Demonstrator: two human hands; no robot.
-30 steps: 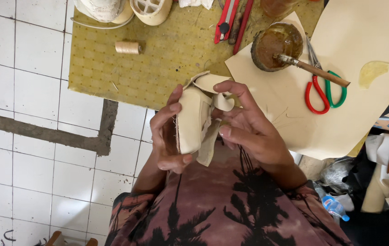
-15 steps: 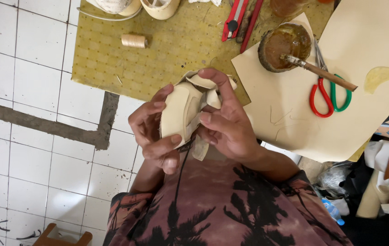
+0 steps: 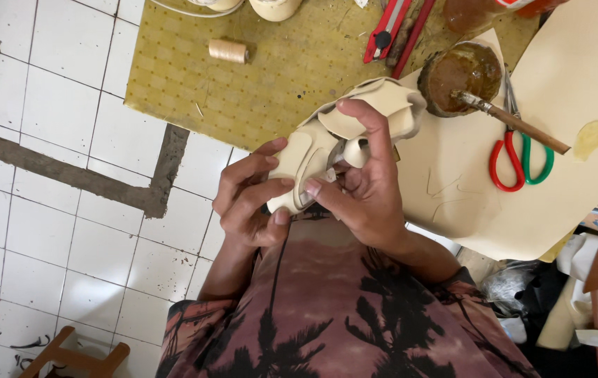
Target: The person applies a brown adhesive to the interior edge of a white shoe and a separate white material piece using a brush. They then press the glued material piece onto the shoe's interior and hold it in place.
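I hold a cream-coloured leather shoe upper [image 3: 313, 150] with both hands above my lap. My left hand [image 3: 250, 199] grips its lower end from the left, fingers curled around it. My right hand [image 3: 362, 182] clasps it from the right, the index finger over the upper flap and the thumb pressing on the seam. The piece is folded, with loose flaps spreading toward the upper right.
A yellow-green cutting mat [image 3: 278, 63] lies on the white tiled floor with a thread spool [image 3: 229, 50] and a red utility knife [image 3: 386, 31]. A glue pot with a brush [image 3: 463, 77] and red-and-green scissors [image 3: 519, 150] rest on a cream sheet [image 3: 572, 91]. Wooden stool [image 3: 68, 357] at lower left.
The shoe upper has been turned and lifted toward the upper right; its flaps have opened out, and my right hand's fingers have shifted over the top of it.
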